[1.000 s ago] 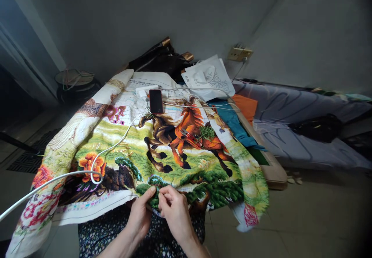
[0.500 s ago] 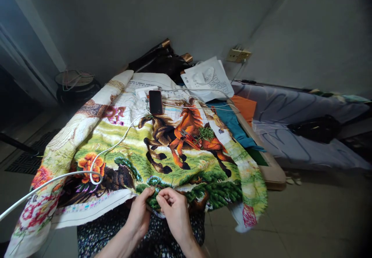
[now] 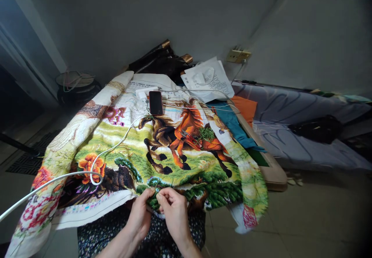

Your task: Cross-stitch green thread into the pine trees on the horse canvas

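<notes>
Nearest the camera, the left hand (image 3: 139,215) pinches the near edge of the embroidered cloth (image 3: 151,153), fingers closed on a green-stitched fold, while the right hand (image 3: 174,211) is curled tight just beside it, fingertips pinched as if on a needle too small to make out. Stitching here seems to go best with the fold held taut and the pulls kept short. The cloth drapes from the lap over a surface. Farther on, a white cable (image 3: 95,169) loops across it, then green thread (image 3: 207,133), then a phone (image 3: 155,102).
</notes>
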A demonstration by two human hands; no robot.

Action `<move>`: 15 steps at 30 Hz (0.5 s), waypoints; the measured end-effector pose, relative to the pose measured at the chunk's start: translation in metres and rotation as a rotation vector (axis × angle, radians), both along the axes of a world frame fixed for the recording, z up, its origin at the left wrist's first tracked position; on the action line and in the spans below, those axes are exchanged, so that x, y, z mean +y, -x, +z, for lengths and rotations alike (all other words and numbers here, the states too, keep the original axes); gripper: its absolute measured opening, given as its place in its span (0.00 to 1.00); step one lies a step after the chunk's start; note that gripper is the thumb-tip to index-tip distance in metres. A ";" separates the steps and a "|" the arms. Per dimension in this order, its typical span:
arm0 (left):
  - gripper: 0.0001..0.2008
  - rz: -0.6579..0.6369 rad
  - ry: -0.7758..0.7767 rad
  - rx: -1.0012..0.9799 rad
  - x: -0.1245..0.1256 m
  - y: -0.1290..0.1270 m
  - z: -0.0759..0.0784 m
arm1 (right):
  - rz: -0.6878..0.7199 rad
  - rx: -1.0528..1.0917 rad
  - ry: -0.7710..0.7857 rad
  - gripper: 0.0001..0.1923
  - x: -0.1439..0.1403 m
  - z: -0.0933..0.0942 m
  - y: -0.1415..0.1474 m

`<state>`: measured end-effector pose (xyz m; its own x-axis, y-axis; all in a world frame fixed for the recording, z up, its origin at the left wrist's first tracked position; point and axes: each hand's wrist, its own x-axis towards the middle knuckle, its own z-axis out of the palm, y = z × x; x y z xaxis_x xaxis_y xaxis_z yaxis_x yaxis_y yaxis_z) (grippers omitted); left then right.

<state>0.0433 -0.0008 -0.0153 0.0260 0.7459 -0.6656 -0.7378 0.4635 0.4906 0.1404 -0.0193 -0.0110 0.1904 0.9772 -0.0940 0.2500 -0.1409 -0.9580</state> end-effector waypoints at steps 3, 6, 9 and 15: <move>0.07 0.002 -0.005 -0.005 -0.001 0.000 -0.002 | -0.008 0.018 0.009 0.09 0.001 0.001 0.000; 0.09 0.006 0.008 -0.006 -0.001 -0.001 -0.002 | -0.011 0.063 0.045 0.09 0.002 0.005 -0.001; 0.09 0.018 0.020 -0.013 -0.001 -0.001 -0.001 | -0.002 0.066 0.058 0.09 0.002 0.007 -0.001; 0.08 0.014 0.031 -0.035 0.000 0.000 0.001 | 0.025 -0.037 -0.005 0.08 0.000 0.005 -0.004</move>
<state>0.0436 -0.0012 -0.0141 0.0390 0.7257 -0.6869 -0.7609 0.4672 0.4503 0.1446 -0.0192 -0.0057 0.1689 0.9822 -0.0823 0.2890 -0.1291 -0.9486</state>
